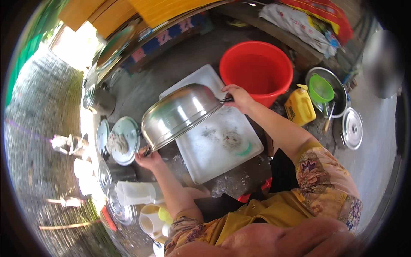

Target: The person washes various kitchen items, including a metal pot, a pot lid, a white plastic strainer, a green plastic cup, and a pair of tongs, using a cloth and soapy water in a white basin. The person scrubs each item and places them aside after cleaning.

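A large stainless steel pot (181, 112) is tilted on its side over a pale, low rectangular board (221, 151). My left hand (148, 159) grips its dark handle at the lower left. On the opposite side, my right hand (239, 98) holds the other black handle. The pot's base faces away from me and its inside is hidden. A scrubbing pad (231, 140) lies on the board beside a green smear. Whether the pot touches the board I cannot tell.
Beyond the board stands a red plastic tub (257, 69). A yellow jug (300, 106), a steel basin (341, 96) with a green strainer (321, 88) and a lidded pot (352, 128) are at right. Pot lids (125, 141) and plastic pitchers (136, 192) crowd the left. The floor looks wet.
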The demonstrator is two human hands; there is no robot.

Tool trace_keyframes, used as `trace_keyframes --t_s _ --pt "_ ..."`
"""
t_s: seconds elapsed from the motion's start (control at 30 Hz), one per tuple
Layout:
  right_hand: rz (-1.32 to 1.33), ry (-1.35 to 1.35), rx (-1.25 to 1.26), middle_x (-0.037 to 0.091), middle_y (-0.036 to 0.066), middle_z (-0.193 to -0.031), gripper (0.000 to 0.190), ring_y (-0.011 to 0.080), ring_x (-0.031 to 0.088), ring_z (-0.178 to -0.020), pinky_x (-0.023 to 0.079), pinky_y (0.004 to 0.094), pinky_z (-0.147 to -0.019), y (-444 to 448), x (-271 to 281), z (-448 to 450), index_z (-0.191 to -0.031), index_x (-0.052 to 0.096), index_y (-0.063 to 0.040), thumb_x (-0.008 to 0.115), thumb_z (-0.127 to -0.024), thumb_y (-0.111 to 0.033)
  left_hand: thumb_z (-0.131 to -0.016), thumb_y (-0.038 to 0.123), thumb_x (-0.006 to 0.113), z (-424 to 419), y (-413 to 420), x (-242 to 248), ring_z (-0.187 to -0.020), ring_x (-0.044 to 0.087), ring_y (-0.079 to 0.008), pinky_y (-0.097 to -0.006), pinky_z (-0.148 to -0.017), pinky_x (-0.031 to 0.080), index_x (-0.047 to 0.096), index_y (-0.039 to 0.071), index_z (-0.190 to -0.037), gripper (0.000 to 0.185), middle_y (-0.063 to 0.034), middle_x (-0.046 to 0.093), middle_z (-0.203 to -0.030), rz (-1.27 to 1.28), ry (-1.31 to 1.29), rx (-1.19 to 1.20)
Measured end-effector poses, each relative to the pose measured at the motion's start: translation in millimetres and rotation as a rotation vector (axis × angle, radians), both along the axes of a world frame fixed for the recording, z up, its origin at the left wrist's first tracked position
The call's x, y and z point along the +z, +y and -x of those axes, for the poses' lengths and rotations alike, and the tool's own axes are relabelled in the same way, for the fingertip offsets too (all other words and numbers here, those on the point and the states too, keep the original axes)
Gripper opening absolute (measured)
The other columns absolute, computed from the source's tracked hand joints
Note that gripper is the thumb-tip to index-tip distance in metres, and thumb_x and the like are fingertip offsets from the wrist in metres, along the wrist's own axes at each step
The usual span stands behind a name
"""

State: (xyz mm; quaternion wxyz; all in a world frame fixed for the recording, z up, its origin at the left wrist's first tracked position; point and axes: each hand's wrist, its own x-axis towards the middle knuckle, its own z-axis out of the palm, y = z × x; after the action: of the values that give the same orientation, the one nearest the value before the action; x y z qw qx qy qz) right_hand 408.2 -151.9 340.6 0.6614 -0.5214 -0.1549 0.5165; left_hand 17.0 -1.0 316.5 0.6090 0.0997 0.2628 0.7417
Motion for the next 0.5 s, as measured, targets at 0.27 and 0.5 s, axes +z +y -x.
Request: trace_keyframes --t_s 0.27,0.5 --pt "-0.229 -0.374 0.276 0.046 0.004 -0.099 0.039 0.0138 0.046 -0.093 0.043 0.0312 -0.091 -6.4 17.3 7.1 -0.114 0.053 -0.005 0.058 -0.089 -0.035 -0.091 0.033 0.038 -1.5 -9.9 24.1 -0.067 0.049 -0.0256 -0.0418 -0.08 0.046 0.044 0.011 -0.052 0.045 -0.0058 0.049 -0.058 -0.01 -0.022 0.059" --pt "-0.393 -1.309 0.434 0.058 0.008 -0.089 0.035 0.0209 0.059 -0.085 0.049 0.0327 -0.076 -15.2 24.3 18.3 -0.099 0.057 -0.007 0.073 -0.073 -0.024 -0.085 0.031 0.049 34.6 -3.4 10.0 -0.057 0.048 -0.0123 -0.0341 -0.075 0.046 0.039 0.017 -0.054 0.036 0.003 0.048 -0.054 -0.145 -0.11 -0.005"
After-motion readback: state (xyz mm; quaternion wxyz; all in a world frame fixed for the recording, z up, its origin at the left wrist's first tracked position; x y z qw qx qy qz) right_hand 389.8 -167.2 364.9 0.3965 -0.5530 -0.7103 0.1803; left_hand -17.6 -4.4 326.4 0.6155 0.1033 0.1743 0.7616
